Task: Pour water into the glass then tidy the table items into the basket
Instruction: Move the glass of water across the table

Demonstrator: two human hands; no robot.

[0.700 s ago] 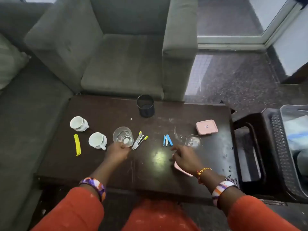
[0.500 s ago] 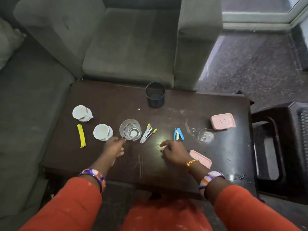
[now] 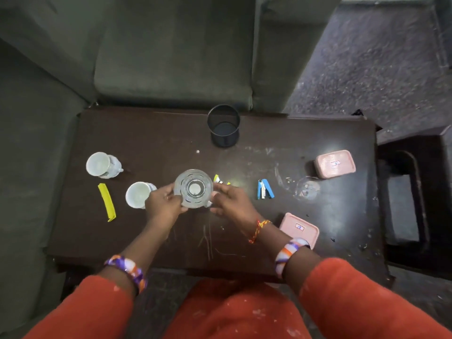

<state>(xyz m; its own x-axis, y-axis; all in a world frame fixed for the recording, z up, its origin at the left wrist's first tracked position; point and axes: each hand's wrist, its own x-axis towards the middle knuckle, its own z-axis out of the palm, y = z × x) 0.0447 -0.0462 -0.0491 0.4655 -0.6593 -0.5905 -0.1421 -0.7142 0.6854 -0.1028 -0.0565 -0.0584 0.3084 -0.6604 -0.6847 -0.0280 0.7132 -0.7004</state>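
Note:
A clear drinking glass (image 3: 193,188) is seen from above over the middle of the dark wooden table (image 3: 256,250). My left hand (image 3: 164,204) grips its left side and my right hand (image 3: 231,201) grips its right side. A second clear glass vessel (image 3: 307,189) lies on the table to the right. A black mesh basket (image 3: 223,126) stands upright at the table's far edge, straight behind the held glass. Whether the held glass rests on the table or is lifted, I cannot tell.
Two white cups (image 3: 104,165) (image 3: 139,195) and a yellow clip (image 3: 107,204) lie at the left. A yellow-tipped stapler (image 3: 219,180) peeks out behind my right hand, a blue stapler (image 3: 264,189) beside it. Two pink boxes (image 3: 334,163) (image 3: 299,228) sit at the right. A grey armchair (image 3: 171,57) stands behind, a dark stool (image 3: 413,192) to the right.
My right hand has moved left from near the blue stapler to the glass. Both hands have closed around the glass. The camera has tilted further down.

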